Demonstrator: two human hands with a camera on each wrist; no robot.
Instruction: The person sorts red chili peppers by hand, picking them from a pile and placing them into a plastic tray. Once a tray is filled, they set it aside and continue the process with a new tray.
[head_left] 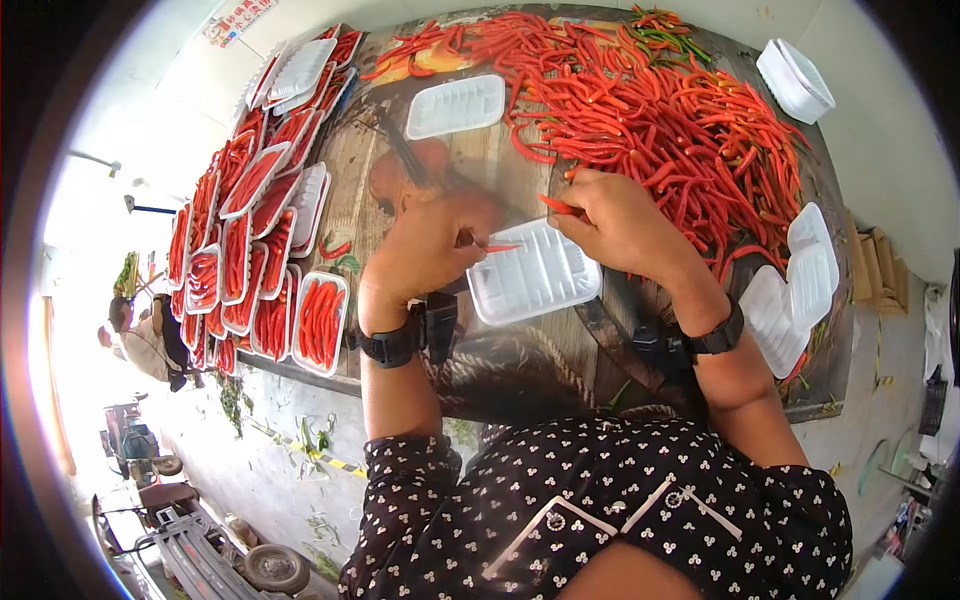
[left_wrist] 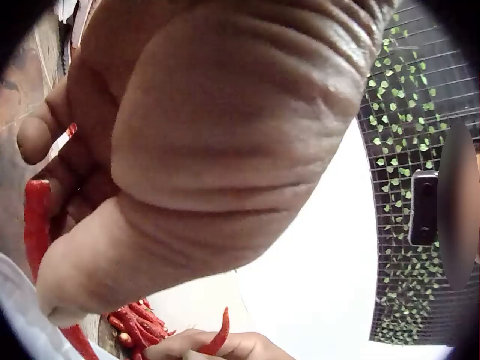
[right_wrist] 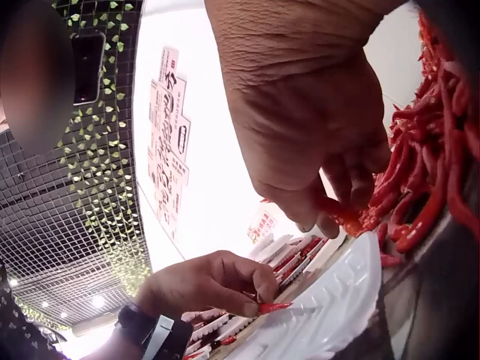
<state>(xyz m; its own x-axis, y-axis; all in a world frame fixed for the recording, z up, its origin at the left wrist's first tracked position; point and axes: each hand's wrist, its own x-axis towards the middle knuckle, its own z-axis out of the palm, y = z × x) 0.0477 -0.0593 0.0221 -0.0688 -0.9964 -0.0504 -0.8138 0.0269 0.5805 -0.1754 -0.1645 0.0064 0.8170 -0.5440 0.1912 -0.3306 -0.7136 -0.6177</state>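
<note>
A white ribbed plastic tray lies on the table in front of the person, with no peppers on it. Over its left rim, my left hand pinches a red chili pepper between thumb and fingers; the left wrist view shows that chili close up. At the tray's far right corner, my right hand grips another red chili, its tip poking out toward the left. The right wrist view has this right hand above the tray, its fingers partly hiding their chili.
A large heap of red chilies covers the far right of the table. Filled trays are stacked along the left edge. Another white tray lies farther back. Spare trays stand at the back right, and more trays lie at the right edge.
</note>
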